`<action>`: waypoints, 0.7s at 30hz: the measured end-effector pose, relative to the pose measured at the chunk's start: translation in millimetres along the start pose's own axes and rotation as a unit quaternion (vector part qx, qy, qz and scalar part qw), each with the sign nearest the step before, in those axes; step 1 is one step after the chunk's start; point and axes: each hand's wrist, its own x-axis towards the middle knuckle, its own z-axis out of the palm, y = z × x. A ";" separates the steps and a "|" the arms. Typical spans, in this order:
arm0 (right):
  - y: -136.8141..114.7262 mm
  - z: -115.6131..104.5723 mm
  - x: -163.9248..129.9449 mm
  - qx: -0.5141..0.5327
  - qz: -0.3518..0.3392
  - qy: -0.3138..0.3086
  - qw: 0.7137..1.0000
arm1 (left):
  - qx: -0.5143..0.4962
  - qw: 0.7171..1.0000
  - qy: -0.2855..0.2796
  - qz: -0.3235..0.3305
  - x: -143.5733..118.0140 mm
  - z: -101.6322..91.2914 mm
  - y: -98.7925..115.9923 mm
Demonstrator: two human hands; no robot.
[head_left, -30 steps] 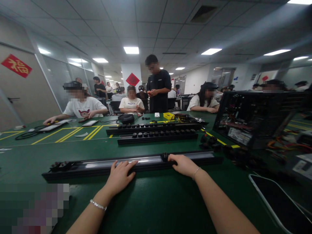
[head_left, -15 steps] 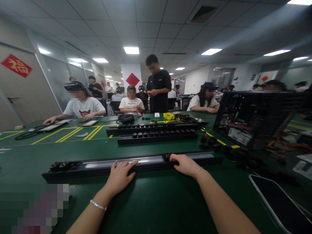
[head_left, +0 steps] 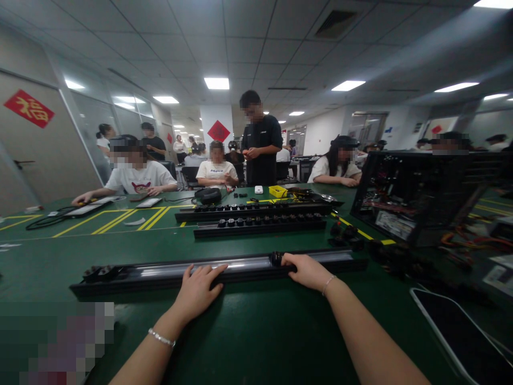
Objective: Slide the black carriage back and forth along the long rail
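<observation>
A long black rail [head_left: 160,282] with a shiny strip along its channel lies across the green table in front of me. My left hand [head_left: 199,291] rests on the rail's near edge, fingers spread. Farther right, my right hand [head_left: 306,272] is closed on a small black round piece [head_left: 276,259] sitting in the channel; its fingertips hide part of that piece. Similar black pieces [head_left: 105,271] stand at the rail's left end.
Two more black rails [head_left: 260,231] carrying rows of pieces lie beyond. An opened computer case [head_left: 404,198] stands at right, near loose black parts [head_left: 347,233] and a phone [head_left: 457,331]. A yellow tray [head_left: 278,191] sits farther back. Other people are across the table.
My right hand and the black piece have shifted very slightly to the right along the rail. My left hand stays in place. At the back left, a person has come into fuller view.
</observation>
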 end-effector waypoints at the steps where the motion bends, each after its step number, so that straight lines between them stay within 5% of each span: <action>1: 0.3 0.0 -0.1 0.001 0.001 0.000 1.000 | -0.001 1.000 0.000 -0.001 -0.1 -0.3 0.3; 21: 5.0 -4.1 -4.8 0.031 0.019 -0.002 0.999 | 0.000 1.000 0.002 -0.009 -2.5 -4.8 6.0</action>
